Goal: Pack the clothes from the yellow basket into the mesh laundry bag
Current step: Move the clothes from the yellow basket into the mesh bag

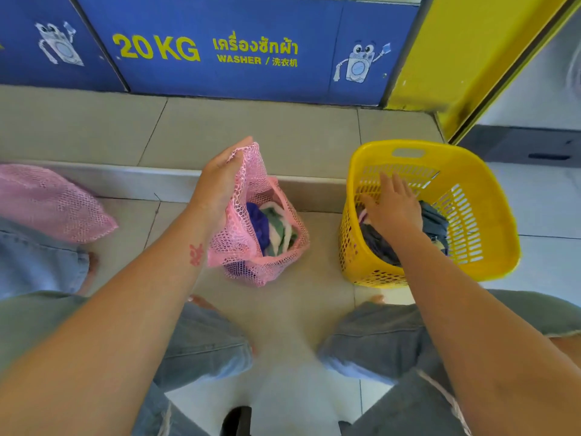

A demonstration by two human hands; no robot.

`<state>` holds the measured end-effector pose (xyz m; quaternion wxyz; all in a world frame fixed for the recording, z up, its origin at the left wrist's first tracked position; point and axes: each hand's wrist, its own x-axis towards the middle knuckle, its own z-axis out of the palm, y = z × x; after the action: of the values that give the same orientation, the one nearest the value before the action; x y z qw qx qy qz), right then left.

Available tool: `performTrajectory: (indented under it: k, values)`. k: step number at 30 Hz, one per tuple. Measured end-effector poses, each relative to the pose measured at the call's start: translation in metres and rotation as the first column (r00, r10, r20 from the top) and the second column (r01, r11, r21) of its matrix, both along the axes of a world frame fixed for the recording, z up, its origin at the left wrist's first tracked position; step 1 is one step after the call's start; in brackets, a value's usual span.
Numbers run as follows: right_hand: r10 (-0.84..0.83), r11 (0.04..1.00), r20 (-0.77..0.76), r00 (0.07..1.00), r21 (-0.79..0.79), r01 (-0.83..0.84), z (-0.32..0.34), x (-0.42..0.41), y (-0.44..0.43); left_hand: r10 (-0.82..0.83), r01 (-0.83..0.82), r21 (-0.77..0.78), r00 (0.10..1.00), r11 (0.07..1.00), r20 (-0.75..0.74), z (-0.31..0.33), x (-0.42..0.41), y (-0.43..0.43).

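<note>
A pink mesh laundry bag [248, 253] stands on the tiled floor in the middle, its mouth held up and wide by my left hand [220, 184], which grips the top rim. Inside it lie a blue garment [256, 225] and a green-and-white striped one [278, 229]. To the right sits the yellow basket [490, 215] with dark clothes [377, 243] in its bottom. My right hand [393, 209] is down inside the basket, fingers spread, resting on those clothes; whether it grips any is hidden.
A second pink mesh bag [53, 202] lies at the far left, above another person's denim-clad leg [37, 262]. A low tiled step [157, 180] runs behind the bags, below a blue washer panel [220, 48]. My knees [377, 338] frame the floor in front.
</note>
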<state>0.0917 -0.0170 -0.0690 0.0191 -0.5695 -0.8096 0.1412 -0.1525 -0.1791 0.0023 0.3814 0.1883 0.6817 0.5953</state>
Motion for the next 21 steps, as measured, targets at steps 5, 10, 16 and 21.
performTrajectory:
  k: [5, 10, 16, 21]
  values:
    - [-0.095, 0.988, 0.177, 0.980, -0.100, 0.114, -0.027, 0.031, 0.020, -0.010, 0.010, -0.004, 1.000, 1.000, -0.013, -0.007, 0.010, 0.017]
    - [-0.155, 0.951, 0.311, 0.938, -0.209, 0.227, -0.043, 0.049, 0.041, -0.034, 0.034, -0.035, 0.999, 0.999, 0.000, -0.016, 0.016, 0.035]
    - [-0.204, 0.885, 0.369, 0.907, -0.326, 0.332, -0.064, 0.052, 0.056, -0.050, 0.050, -0.068, 0.999, 0.996, -0.006, -0.029, 0.016, 0.047]
    - [-0.221, 0.904, 0.428, 0.876, -0.248, 0.349, -0.074, 0.055, 0.065, -0.045, 0.044, -0.073, 0.999, 0.996, -0.008, -0.031, 0.011, 0.051]
